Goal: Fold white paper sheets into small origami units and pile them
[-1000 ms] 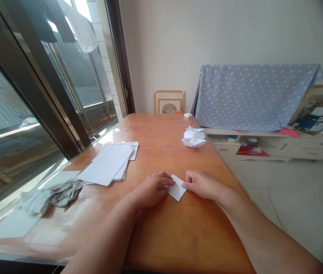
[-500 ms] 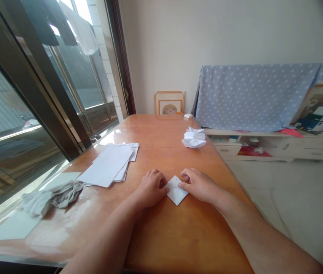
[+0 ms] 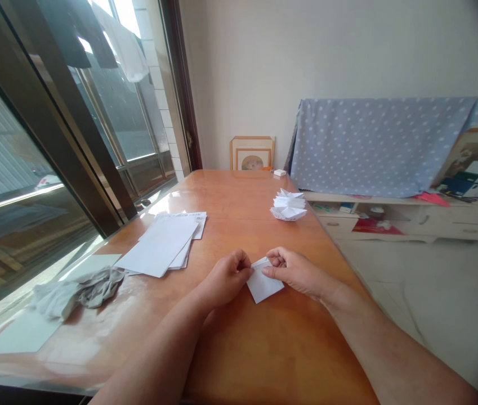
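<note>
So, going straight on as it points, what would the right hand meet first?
The right hand has its thumb on the white paper; straight on, it would likely meet the left hand first, though depth is unclear.

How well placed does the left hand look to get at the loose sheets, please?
Probably yes: the loose sheets lie on the table farther out to that side, and nothing seems to stand between, though the left hand would first have to leave the folded paper it touches.

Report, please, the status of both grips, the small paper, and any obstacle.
Left grip: pinching small paper at upper-left corner. Right grip: touching its upper right. Paper stack apart, to left; nothing in the way.
</note>
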The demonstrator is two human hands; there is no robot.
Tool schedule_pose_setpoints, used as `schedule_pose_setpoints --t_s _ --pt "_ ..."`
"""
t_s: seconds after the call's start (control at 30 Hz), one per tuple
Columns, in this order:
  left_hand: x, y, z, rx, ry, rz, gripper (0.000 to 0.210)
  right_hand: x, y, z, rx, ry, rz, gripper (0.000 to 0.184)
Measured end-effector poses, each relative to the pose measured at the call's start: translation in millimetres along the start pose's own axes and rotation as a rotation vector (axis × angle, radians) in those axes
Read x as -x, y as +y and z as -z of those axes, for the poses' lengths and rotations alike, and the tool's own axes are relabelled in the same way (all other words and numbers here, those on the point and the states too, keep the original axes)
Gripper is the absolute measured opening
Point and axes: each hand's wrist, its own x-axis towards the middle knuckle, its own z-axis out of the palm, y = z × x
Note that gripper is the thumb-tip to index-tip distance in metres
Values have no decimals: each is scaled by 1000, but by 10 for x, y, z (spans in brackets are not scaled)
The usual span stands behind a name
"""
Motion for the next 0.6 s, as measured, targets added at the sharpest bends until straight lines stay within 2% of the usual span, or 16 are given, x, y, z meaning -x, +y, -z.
schedule_pose_setpoints --t_s 0.07,0.17,0.3,0.43,0.53,0.6 --pt "-3 27 5 91 21 -12 13 0 -17 -2 -74 -11 16 51" --pt "-3 48 9 263 32 -14 17 22 -73 3 -166 -95 55 36" --pt "0 40 13 439 -14 37 26 45 -102 -3 -199 -67 77 34" --pt "-9 11 16 406 -68 68 25 40 -78 -15 -211 -37 63 35" --pt "-19 -2 12 354 -32 14 23 33 -87 -19 -209 -57 76 31" --pt "-18 6 12 302 26 -58 20 31 -109 -27 -173 -27 148 27"
